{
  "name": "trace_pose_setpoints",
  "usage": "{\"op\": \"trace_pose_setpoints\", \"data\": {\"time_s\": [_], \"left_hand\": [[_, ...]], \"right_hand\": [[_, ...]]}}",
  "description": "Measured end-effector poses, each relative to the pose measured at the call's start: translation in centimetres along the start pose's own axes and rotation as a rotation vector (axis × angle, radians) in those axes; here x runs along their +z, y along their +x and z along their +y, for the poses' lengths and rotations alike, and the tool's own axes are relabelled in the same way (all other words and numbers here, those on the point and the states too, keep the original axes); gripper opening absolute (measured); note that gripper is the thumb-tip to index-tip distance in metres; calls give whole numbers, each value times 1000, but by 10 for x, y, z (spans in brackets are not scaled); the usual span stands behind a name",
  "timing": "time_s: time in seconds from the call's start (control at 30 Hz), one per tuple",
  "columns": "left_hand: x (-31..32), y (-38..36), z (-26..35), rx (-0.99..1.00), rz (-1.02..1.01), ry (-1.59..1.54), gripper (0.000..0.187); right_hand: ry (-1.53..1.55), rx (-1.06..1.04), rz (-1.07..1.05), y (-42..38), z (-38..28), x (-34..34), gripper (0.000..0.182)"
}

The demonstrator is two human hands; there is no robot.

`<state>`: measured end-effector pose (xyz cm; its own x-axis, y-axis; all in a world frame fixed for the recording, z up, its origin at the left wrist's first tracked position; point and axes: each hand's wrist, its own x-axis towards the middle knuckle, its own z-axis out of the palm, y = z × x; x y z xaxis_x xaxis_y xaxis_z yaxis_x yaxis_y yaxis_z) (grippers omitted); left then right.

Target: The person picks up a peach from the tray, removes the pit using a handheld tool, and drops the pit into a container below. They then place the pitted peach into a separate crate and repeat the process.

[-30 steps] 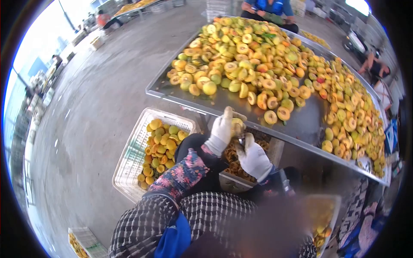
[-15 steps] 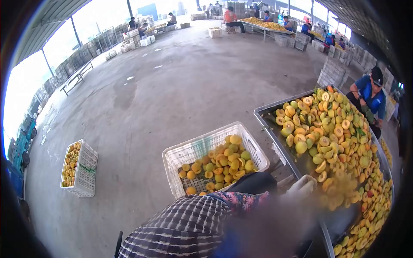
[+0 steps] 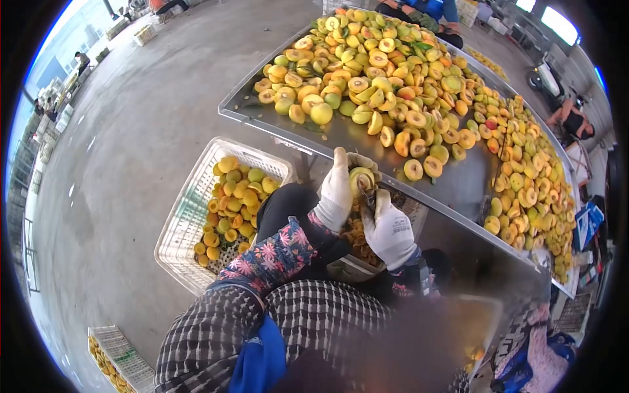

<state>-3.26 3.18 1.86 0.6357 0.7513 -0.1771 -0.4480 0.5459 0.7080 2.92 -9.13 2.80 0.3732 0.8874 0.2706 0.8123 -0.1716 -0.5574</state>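
Observation:
My left hand [image 3: 338,191], in a white glove, holds a yellow peach [image 3: 360,179] just in front of the near edge of the metal table [image 3: 347,145]. My right hand [image 3: 389,232], also gloved, grips a small metal pitting tool [image 3: 367,198] whose tip is pushed into the peach. Both hands hover above a container of peach pits [image 3: 358,233] on my lap. Halved and whole peaches [image 3: 386,72] cover the table.
A white plastic crate [image 3: 182,223] of whole peaches stands on the floor at my left. Another crate [image 3: 111,357] sits at the lower left. Across the table a person in blue [image 3: 426,12] works. A second person [image 3: 573,118] sits at the right.
Half a second ago the view had swung left over the floor and crate. Now it is back down on my hands, which hold the peach and tool as they did a second ago.

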Motion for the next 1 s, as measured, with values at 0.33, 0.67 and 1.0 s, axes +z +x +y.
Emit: {"op": "trace_pose_setpoints", "data": {"time_s": [0.33, 0.67, 1.0], "left_hand": [[-14, 3, 2, -20, -93, 331, 71], [-29, 39, -51, 510, -308, 1038, 35], [0, -10, -21, 533, -255, 903, 22]], "right_hand": [[-243, -23, -162, -9, 19, 8, 36], [317, 181, -136, -27, 56, 33, 47], [338, 148, -110, -26, 41, 21, 44]]}}
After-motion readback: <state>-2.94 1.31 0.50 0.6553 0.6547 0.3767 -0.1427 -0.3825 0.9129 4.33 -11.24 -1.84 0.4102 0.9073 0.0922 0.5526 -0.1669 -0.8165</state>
